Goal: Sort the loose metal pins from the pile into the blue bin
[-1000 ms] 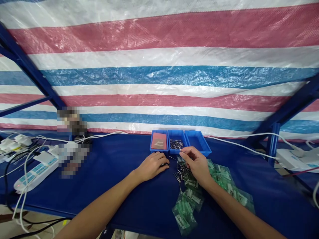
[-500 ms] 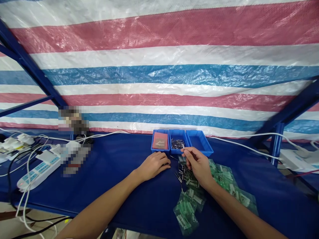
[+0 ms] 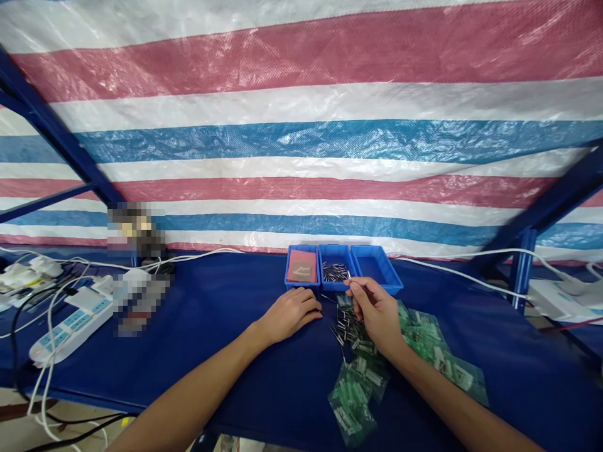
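Observation:
My left hand [image 3: 293, 314] rests on the blue table just in front of the left blue bin [image 3: 287, 274]. Its fingers are loosely bent and slightly apart, with nothing visible in them. My right hand [image 3: 377, 311] has thumb and forefinger pinched at the front edge of the middle blue bin [image 3: 335, 251]. A thin metal rod, mostly hidden by the fingertips, shows its tip above the pinch. Similar metal rods [image 3: 335, 272] lie in the middle bin. A loose pile of dark rods [image 3: 346, 326] spreads on the table left of the right hand, partly covered by it.
Green clear packets [image 3: 351, 402] lie in front of the pile, more [image 3: 426, 333] beneath and beside my right forearm. A pink block sits in the left bin; the right blue bin [image 3: 377, 267] stands beside. A power strip [image 3: 70, 329] with cables is at left, white cables behind.
My right hand stays at the middle bin's front edge with its pinch, shifting only slightly. The left fingers have settled a little flatter on the table. The view has moved slightly.

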Available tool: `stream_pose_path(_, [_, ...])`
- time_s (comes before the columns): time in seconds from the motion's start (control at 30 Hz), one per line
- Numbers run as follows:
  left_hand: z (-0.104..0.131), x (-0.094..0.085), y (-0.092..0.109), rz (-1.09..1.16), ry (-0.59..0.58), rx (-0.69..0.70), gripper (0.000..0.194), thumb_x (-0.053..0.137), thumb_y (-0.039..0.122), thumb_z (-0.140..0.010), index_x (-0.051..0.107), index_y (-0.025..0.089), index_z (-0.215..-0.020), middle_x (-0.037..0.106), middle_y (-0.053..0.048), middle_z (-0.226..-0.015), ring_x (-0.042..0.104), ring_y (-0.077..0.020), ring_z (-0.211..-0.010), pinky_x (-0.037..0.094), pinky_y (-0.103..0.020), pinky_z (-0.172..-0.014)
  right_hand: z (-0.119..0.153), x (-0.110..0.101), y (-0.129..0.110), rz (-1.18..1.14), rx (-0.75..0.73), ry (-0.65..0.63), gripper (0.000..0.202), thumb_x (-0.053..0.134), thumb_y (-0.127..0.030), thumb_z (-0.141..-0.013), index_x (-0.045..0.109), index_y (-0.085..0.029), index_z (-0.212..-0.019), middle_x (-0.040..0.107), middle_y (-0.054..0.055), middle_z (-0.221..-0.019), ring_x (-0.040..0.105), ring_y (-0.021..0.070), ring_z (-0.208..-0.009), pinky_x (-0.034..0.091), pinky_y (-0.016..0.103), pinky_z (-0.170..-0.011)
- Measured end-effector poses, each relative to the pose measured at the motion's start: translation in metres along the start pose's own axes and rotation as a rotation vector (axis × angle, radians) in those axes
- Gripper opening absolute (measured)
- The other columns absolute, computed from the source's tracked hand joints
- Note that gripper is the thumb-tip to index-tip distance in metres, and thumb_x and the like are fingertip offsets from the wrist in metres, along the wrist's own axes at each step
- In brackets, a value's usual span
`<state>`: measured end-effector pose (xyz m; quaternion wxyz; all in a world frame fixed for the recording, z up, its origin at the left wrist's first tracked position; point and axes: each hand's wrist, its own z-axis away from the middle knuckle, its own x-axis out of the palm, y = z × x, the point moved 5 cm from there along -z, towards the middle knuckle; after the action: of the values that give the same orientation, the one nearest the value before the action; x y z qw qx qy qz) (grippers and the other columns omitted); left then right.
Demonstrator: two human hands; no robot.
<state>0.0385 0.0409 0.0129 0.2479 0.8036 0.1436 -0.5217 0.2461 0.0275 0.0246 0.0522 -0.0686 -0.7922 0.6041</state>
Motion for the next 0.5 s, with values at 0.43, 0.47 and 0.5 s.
stream_pose_path(0.43, [-0.0008,0.0011,0.0003,0.002,-0.021,-0.011,0.03,0.049,0.041,-0.113,0.07,0.019,-0.112,0.068,-0.006,-0.105,0.064,-0.0199,-0.099,0.049,-0.032,-0.09,0.0016,-0.0007,0.0034,-0.026,0.013,-0.009,0.038,0.07,-0.058,-0.097,0.076,-0.021,-0.104,0.066,0.004,-0.083,0.05,0.0119,-0.049,0.041,0.025,-0.04])
stream_pose_path(0.47, [-0.001,0.0007,0.0005,0.002,-0.018,-0.01,0.03,0.049,0.04,-0.113,0.07,0.019,-0.111,0.068,-0.006,-0.105,0.064,-0.0198,-0.098,0.049,-0.032,-0.09,0.0015,-0.001,0.004,-0.03,0.01,-0.009,0.038,0.07,-0.058,-0.098,0.076,-0.021,-0.105,0.066,0.004,-0.083,0.05,0.0117,-0.049,0.041,0.025,-0.04])
stream_pose_path(0.5, [-0.0011,0.0003,0.0007,0.002,-0.015,-0.01,0.03,0.049,0.04,-0.113,0.07,0.019,-0.111,0.068,-0.006,-0.104,0.064,-0.0198,-0.098,0.049,-0.032,-0.09,0.0013,-0.0012,0.005,-0.036,0.01,-0.009,0.037,0.069,-0.057,-0.098,0.075,-0.021,-0.105,0.066,0.003,-0.084,0.049,0.0114,-0.049,0.041,0.025,-0.04])
